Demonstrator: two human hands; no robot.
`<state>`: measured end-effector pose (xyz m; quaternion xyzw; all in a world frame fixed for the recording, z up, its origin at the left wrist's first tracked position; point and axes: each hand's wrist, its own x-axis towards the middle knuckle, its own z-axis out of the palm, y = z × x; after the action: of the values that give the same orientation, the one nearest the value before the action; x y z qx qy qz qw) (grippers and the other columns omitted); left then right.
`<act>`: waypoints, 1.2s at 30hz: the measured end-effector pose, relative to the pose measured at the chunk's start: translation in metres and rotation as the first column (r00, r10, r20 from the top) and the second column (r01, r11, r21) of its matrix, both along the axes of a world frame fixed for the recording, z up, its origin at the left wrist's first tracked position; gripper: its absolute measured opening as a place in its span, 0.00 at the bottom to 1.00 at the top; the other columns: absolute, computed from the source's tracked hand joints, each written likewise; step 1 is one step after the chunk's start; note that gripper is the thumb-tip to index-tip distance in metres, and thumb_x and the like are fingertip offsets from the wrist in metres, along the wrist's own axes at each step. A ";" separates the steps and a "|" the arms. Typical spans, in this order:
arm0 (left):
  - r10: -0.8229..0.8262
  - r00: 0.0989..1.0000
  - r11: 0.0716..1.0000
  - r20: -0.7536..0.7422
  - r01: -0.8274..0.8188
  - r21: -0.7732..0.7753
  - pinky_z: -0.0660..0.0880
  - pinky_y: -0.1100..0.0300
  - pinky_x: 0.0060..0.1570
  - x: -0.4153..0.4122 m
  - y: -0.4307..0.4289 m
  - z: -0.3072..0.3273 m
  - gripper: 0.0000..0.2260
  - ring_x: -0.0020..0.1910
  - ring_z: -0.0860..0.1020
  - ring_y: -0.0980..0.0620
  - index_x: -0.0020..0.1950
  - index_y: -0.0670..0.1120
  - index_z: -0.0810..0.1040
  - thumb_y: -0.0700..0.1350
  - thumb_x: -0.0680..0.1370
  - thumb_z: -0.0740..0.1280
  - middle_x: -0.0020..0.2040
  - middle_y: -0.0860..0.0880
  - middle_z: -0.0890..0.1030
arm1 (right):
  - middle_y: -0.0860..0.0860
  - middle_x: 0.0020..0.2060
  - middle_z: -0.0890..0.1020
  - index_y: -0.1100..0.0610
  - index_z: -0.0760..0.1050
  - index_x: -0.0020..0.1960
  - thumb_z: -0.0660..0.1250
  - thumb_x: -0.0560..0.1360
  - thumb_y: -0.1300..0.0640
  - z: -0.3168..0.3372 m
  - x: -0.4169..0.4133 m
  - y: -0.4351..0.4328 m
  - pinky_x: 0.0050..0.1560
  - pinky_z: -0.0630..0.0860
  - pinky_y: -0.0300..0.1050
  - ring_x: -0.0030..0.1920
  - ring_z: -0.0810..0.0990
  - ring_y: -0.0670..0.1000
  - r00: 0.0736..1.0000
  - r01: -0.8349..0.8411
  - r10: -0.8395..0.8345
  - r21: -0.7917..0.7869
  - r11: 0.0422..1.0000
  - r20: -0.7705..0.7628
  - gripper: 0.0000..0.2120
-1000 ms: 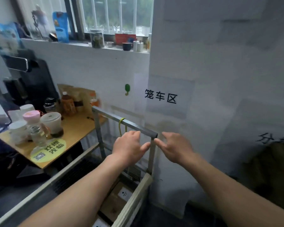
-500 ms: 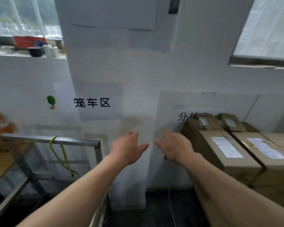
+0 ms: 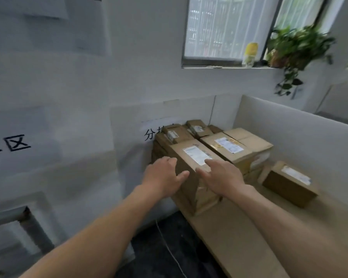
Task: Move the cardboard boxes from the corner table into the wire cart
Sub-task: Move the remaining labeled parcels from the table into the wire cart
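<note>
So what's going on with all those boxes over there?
A person is reaching for the nearest cardboard box on the corner table. The left hand is by its left edge and the right hand is over its top, both with fingers open, so nothing is gripped or lifted yet. Behind and beside it, other boxes are stacked, and a smaller box sits alone further right.

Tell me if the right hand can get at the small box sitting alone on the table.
Probably yes: the right hand is open by the long box, and only bare table shows between it and the small box.
</note>
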<state>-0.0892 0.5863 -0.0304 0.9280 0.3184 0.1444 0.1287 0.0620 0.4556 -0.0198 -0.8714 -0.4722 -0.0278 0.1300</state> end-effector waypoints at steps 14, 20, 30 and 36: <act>-0.301 0.954 0.953 -0.009 0.300 -0.033 0.75 0.52 0.57 0.228 -0.111 -0.027 0.26 0.64 0.76 0.48 0.70 0.50 0.73 0.65 0.79 0.61 0.67 0.49 0.76 | 0.46 0.45 0.82 0.46 0.72 0.44 0.57 0.79 0.32 -0.034 0.185 -0.135 0.31 0.62 0.41 0.40 0.75 0.47 0.947 0.317 -0.317 -0.017 0.948 -0.059 0.19; -0.354 0.931 0.934 -0.083 0.348 -0.083 0.76 0.55 0.54 0.351 -0.148 -0.057 0.25 0.63 0.77 0.50 0.69 0.50 0.74 0.65 0.79 0.62 0.67 0.50 0.77 | 0.51 0.61 0.82 0.50 0.77 0.65 0.56 0.80 0.33 -0.072 0.305 -0.182 0.51 0.75 0.49 0.60 0.79 0.55 0.910 0.401 -0.410 -0.118 0.909 -0.064 0.26; -0.361 0.912 0.930 -0.194 0.336 -0.147 0.74 0.56 0.50 0.492 -0.171 -0.123 0.27 0.62 0.77 0.50 0.71 0.50 0.72 0.65 0.79 0.61 0.67 0.50 0.76 | 0.53 0.63 0.79 0.52 0.75 0.66 0.60 0.76 0.31 -0.150 0.478 -0.204 0.57 0.75 0.51 0.64 0.76 0.57 0.870 0.460 -0.491 -0.294 0.838 -0.037 0.29; -0.341 0.912 0.934 -0.229 0.301 -0.194 0.75 0.55 0.57 0.530 -0.166 -0.155 0.28 0.67 0.75 0.49 0.76 0.51 0.68 0.63 0.80 0.61 0.72 0.49 0.72 | 0.55 0.68 0.73 0.51 0.70 0.72 0.71 0.69 0.29 -0.182 0.553 -0.188 0.64 0.72 0.56 0.69 0.69 0.58 0.874 0.436 -0.483 -0.363 0.824 -0.046 0.40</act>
<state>0.4407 0.4204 -0.1857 0.9658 0.1855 -0.0264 0.1794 0.6153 0.2676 -0.2018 -0.9683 -0.2355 0.0830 -0.0018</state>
